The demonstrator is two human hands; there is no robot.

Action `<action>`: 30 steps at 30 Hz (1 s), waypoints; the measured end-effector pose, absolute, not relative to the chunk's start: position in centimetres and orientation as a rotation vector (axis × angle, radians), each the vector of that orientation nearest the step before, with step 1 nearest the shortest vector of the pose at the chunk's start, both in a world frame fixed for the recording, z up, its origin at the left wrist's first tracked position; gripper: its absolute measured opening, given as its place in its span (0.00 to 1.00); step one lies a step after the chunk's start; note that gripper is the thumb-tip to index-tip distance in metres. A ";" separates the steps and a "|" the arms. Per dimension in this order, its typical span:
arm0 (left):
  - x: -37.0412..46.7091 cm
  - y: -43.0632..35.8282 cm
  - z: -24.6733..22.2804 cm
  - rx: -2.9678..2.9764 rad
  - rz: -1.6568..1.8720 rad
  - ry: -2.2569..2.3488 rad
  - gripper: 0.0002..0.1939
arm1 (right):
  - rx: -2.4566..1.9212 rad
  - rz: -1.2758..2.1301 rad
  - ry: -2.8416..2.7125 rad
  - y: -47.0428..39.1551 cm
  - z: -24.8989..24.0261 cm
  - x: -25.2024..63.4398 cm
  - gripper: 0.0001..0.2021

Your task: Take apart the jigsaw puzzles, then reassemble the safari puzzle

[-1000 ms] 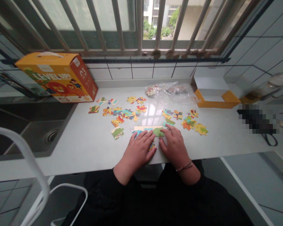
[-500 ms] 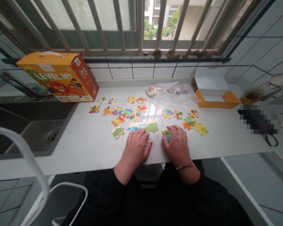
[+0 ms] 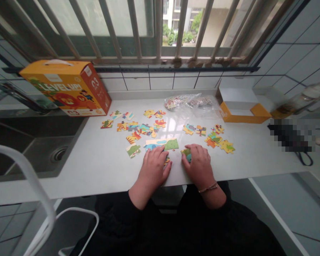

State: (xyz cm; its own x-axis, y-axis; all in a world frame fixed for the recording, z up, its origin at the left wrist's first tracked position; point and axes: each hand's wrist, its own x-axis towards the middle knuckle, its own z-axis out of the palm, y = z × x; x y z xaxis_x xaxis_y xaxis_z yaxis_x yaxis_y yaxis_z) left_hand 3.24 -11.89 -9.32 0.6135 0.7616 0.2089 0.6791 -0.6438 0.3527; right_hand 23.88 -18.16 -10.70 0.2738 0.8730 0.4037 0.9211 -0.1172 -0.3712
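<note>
My left hand [image 3: 155, 160] rests on the near part of some joined jigsaw puzzle pieces [image 3: 172, 144], fingers stretched out. Part of that section is hidden under the palm. To its right, my right hand [image 3: 198, 160] has a green and teal puzzle piece [image 3: 186, 152] between thumb and fingers, down at the counter. A small gap separates this piece from the joined ones. Left of my left hand lies a loose green piece [image 3: 133, 150], with an orange striped piece [image 3: 133, 137] just behind it.
Several loose pieces [image 3: 148, 129] lie behind my hands, and more pieces [image 3: 226, 146] to the right. An orange box [image 3: 66, 89] stands by the sink [image 3: 69, 138]. Plastic bags [image 3: 192, 102] and an opened box [image 3: 245, 113] sit at the back. A white tube [image 3: 37, 181] curves at left.
My right hand has shifted slightly left with the puzzle piece, which now sits a little nearer the joined pieces. My left hand has stayed in place.
</note>
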 end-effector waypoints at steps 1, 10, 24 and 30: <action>3.2 -11.9 -9.3 2.602 0.502 1.179 0.16 | -1.956 -0.105 -1.617 -18.1 -10.8 24.0 0.14; 3.2 -11.8 -9.2 2.605 0.512 1.167 0.17 | -1.845 -0.068 -1.686 -18.1 -11.5 24.6 0.11; 3.2 -11.9 -9.1 2.585 0.510 1.174 0.17 | -2.267 -0.126 -1.825 -12.7 -6.4 35.1 0.15; 3.2 -12.0 -8.9 2.571 0.493 1.179 0.17 | -2.445 0.112 -1.861 -8.3 -6.6 37.2 0.27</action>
State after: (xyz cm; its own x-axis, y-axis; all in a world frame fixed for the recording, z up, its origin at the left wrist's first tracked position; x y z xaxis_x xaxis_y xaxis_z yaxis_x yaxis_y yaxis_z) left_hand 3.17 -11.96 -8.86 0.6111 0.7679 0.1919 0.6762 -0.6325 0.3777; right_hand 37.21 -8.34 -6.56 0.2657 0.9639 -0.0174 0.9591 -0.2661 -0.0968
